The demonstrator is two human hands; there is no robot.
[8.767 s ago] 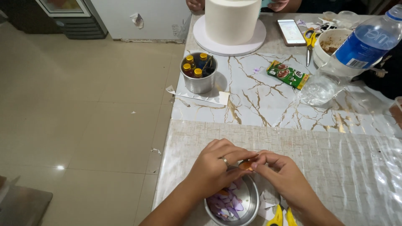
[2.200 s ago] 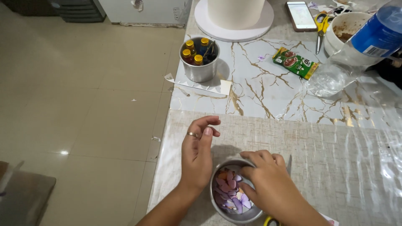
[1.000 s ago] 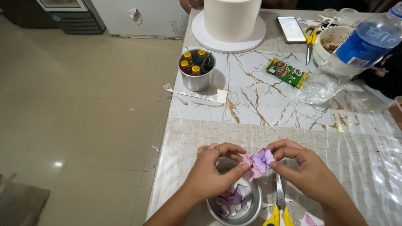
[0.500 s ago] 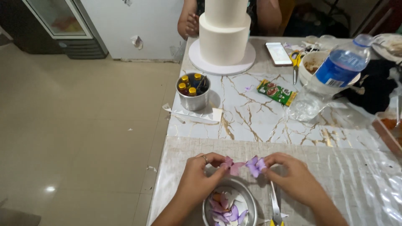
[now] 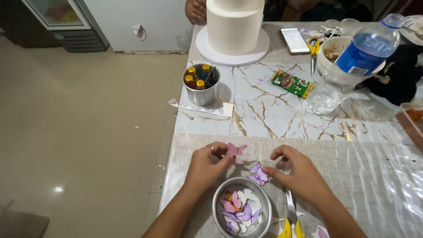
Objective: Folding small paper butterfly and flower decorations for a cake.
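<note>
Left hand (image 5: pixel 206 165): fingertips pinch a pink paper butterfly cutout (image 5: pixel 235 152), wings spread roughly left-right, held just above the clear plastic table cover (image 5: pixel 352 176).
Right hand (image 5: pixel 302 174): fingertips pinch a purple paper butterfly cutout (image 5: pixel 258 173), apparently tilted (small in view).
Round metal tin (image 5: pixel 241 206): between the wrists, holding more butterflies.
Yellow-handled scissors (image 5: pixel 291 216): long axis toward the person.

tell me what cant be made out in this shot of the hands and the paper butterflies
Head view, the only one:
- Scissors: handles cut off by the bottom edge, blades partly under the right hand.
- Round metal tin: near rim cut by the bottom edge; how many butterflies lie in it is unclear.
- Pink butterfly: the left hand pinches it, hiding part of a wing.
- Person behind the white cake: mostly hidden by it.
</note>
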